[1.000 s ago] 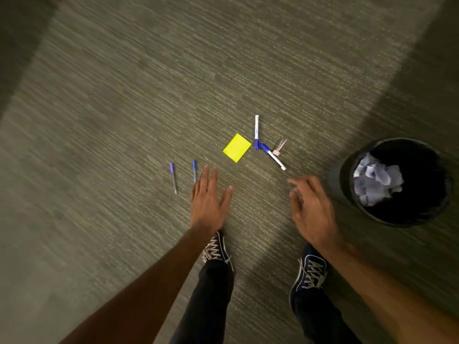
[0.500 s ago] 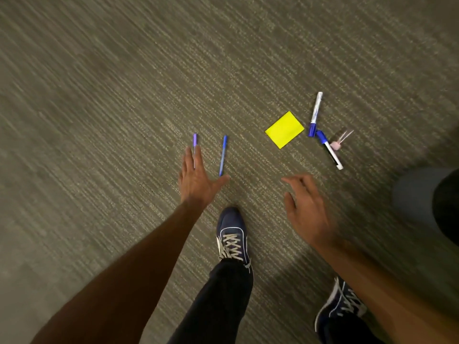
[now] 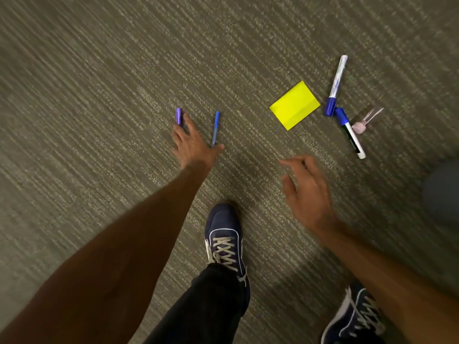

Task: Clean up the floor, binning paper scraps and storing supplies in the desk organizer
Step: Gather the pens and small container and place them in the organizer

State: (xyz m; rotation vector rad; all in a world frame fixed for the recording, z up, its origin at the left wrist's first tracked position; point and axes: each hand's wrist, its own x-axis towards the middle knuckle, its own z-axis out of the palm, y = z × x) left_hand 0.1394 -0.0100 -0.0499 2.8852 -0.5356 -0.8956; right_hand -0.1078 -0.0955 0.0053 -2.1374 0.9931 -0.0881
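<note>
Carpet floor (image 3: 124, 70) fills the view. Shoe (image 3: 224, 239) planted mid-frame. Left hand (image 3: 192, 147) low over the floor, fingers spread, covering most of the purple pen (image 3: 178, 115); contact unclear. Right hand (image 3: 308, 189) raised, fingers loosely apart, empty. Yellow pad (image 3: 294, 104) right of centre, two markers (image 3: 335, 86) (image 3: 350, 132) just beside it. Blue pen (image 3: 215, 127) beside the left thumb.

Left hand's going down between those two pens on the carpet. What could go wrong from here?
The left hand covers most of the purple pen and its thumb meets the blue pen, so one grab may roll either away. The small pink clip beside the markers is easy to miss. The right hand hangs empty.
</note>
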